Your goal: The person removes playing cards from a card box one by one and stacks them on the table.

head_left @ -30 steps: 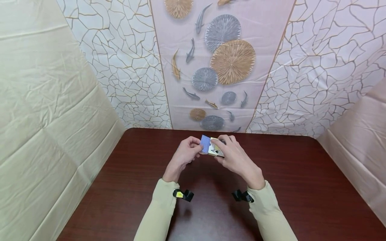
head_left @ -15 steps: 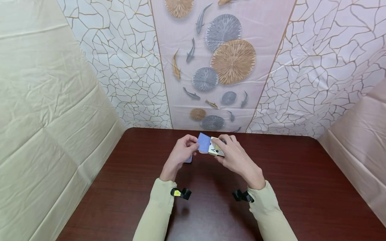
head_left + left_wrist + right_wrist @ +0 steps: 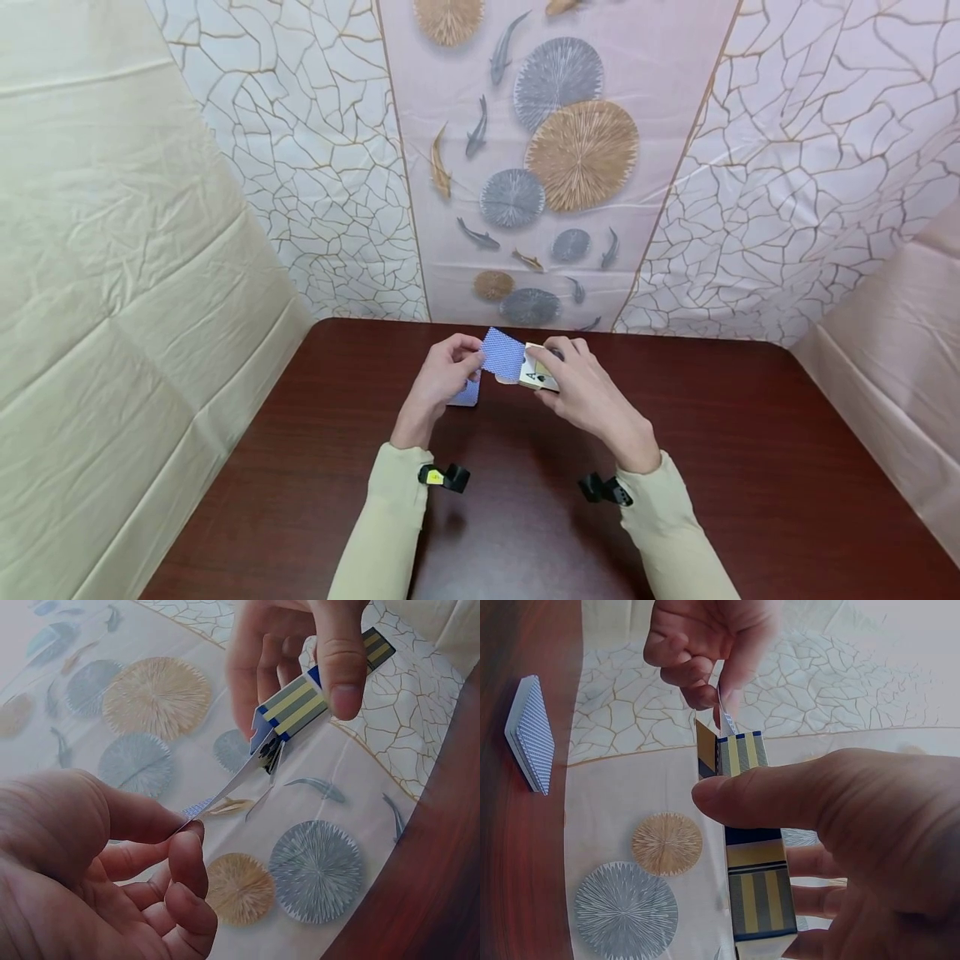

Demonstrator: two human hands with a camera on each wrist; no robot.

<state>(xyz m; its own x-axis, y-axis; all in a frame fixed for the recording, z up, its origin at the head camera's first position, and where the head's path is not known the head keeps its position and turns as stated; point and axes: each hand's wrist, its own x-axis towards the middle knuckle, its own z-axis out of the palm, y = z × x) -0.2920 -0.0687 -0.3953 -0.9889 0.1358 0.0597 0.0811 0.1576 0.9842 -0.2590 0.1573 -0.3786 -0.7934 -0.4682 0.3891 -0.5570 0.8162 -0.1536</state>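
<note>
My left hand point(image 3: 441, 379) pinches the edge of a blue-backed playing card point(image 3: 501, 354) between thumb and fingers. The card's other end is still at the mouth of a card box point(image 3: 538, 368), which has an ace and spade printed on its pale face. My right hand point(image 3: 588, 387) grips that box, thumb on one side and fingers on the other. Yellow and grey stripes run along the box's side point(image 3: 300, 705) in the left wrist view, and a flap stands out at its open end. Whether more cards lie inside is hidden.
A neat stack of blue-backed cards point(image 3: 532, 739) lies on the dark red-brown table point(image 3: 750, 467), partly covered by my left hand in the head view. Behind the table hangs a patterned cloth point(image 3: 360, 167), with plain cloth point(image 3: 150, 333) at the left.
My left hand has moved left, drawing the card further out of the box. More of the card's back and of the stack below shows now. The right hand has stayed in place.
</note>
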